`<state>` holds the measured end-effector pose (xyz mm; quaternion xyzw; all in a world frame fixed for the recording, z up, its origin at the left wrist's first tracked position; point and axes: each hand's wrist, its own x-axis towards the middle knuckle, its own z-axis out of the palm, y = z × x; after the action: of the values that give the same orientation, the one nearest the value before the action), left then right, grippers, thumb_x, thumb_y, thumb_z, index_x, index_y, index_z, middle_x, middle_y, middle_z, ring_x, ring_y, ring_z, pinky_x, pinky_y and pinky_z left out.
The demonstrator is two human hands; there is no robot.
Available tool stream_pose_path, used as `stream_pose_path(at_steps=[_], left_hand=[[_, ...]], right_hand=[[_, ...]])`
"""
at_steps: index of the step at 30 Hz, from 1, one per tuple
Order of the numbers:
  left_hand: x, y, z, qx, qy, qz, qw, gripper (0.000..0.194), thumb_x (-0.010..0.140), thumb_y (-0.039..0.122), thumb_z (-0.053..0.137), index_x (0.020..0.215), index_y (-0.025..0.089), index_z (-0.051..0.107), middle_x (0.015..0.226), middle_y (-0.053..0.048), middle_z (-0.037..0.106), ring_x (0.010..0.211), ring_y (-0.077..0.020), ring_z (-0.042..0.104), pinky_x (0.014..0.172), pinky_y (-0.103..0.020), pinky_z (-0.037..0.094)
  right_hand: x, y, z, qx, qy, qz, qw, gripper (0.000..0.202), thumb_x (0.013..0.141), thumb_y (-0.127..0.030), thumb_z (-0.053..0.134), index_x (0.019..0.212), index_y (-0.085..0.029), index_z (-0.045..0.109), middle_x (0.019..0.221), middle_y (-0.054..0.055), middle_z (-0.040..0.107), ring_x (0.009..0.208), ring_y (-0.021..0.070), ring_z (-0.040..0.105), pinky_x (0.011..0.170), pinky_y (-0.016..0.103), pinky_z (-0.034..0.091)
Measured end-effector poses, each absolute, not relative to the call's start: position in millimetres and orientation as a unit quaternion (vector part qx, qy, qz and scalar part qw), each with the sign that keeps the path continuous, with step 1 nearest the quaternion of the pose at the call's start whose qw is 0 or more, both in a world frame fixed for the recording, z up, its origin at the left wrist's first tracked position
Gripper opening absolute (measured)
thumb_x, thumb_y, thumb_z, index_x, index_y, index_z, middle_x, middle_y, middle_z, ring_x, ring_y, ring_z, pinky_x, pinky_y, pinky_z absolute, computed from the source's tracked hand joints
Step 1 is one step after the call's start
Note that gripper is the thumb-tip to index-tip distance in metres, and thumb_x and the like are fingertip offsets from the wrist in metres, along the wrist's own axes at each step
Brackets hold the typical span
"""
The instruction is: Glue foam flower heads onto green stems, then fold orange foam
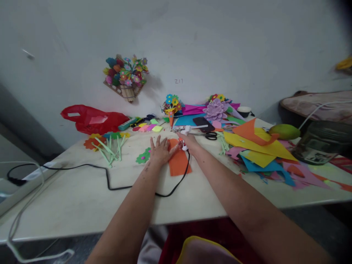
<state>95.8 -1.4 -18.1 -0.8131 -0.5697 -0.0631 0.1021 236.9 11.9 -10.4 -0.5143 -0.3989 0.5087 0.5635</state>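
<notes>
My left hand [160, 151] lies flat with its fingers spread, its thumb side resting on an orange foam sheet [178, 165]. Closed around a white hot glue gun [187, 129] is my right hand [189, 142], just over the sheet's far right part. A black cord [176, 190] runs from the gun across the table to the left. Beside my left fingers sits a green foam flower [143, 157] with a pink centre. The gun's nozzle is too small and partly hidden to make out.
Black-handled scissors [211, 136] and a dark phone [204, 124] lie beyond my right hand. Coloured foam sheets [261, 145] and a glass jar [320, 143] stand to the right. At left are pale green strips [108, 152] and a red plastic bag [93, 119].
</notes>
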Motion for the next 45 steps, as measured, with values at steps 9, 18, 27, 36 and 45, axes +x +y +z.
stream_pose_path(at_steps=[9, 18, 27, 36, 45], left_hand=[[92.4, -2.1, -16.8, -0.811, -0.575, -0.073, 0.079, 0.068, 0.082, 0.059, 0.004, 0.134, 0.028, 0.036, 0.141, 0.002, 0.033, 0.135, -0.026, 0.002, 0.1, -0.055, -0.017], [92.4, 8.4, -23.0, -0.809, -0.578, -0.061, 0.091, 0.07, 0.081, 0.06, 0.007, 0.135, 0.026, 0.035, 0.143, 0.002, 0.026, 0.134, -0.0263, -0.005, 0.1, -0.054, -0.017], [94.3, 10.2, -21.7, -0.809, -0.581, -0.053, 0.07, 0.07, 0.081, 0.06, 0.006, 0.135, 0.026, 0.035, 0.144, 0.004, 0.025, 0.135, -0.0244, -0.005, 0.102, -0.053, -0.016], [89.0, 13.0, -22.2, -0.815, -0.573, -0.07, 0.047, 0.072, 0.08, 0.061, 0.006, 0.141, 0.023, 0.017, 0.145, 0.002, 0.021, 0.135, -0.0219, -0.005, 0.1, -0.054, -0.017], [99.1, 4.7, -17.3, -0.814, -0.571, -0.068, 0.084, 0.077, 0.08, 0.061, 0.007, 0.141, 0.016, 0.013, 0.144, -0.006, 0.025, 0.135, -0.0224, 0.007, 0.101, -0.048, -0.02]], right_hand=[[229.5, 17.2, -19.1, -0.484, -0.431, 0.49, 0.583, 0.028, 0.072, -0.037, 0.062, 0.088, -0.014, 0.058, 0.066, 0.002, 0.06, 0.051, 0.0094, 0.056, 0.05, 0.021, 0.048], [229.3, 11.5, -18.7, -0.502, -0.452, 0.471, 0.567, 0.031, 0.072, -0.039, 0.061, 0.09, -0.015, 0.06, 0.071, 0.004, 0.063, 0.057, 0.0107, 0.058, 0.051, 0.02, 0.048], [231.6, 13.6, -24.7, -0.525, -0.47, 0.446, 0.552, 0.035, 0.071, -0.046, 0.06, 0.088, -0.016, 0.061, 0.071, 0.004, 0.064, 0.056, 0.0105, 0.058, 0.048, 0.019, 0.045], [230.0, 11.7, -23.2, -0.496, -0.451, 0.472, 0.572, 0.03, 0.071, -0.04, 0.061, 0.09, -0.016, 0.06, 0.073, 0.003, 0.063, 0.055, 0.0099, 0.058, 0.053, 0.021, 0.048], [233.0, 14.7, -28.5, -0.509, -0.466, 0.464, 0.555, 0.038, 0.069, -0.048, 0.06, 0.091, -0.017, 0.06, 0.072, 0.005, 0.064, 0.059, 0.0138, 0.06, 0.045, 0.02, 0.044]])
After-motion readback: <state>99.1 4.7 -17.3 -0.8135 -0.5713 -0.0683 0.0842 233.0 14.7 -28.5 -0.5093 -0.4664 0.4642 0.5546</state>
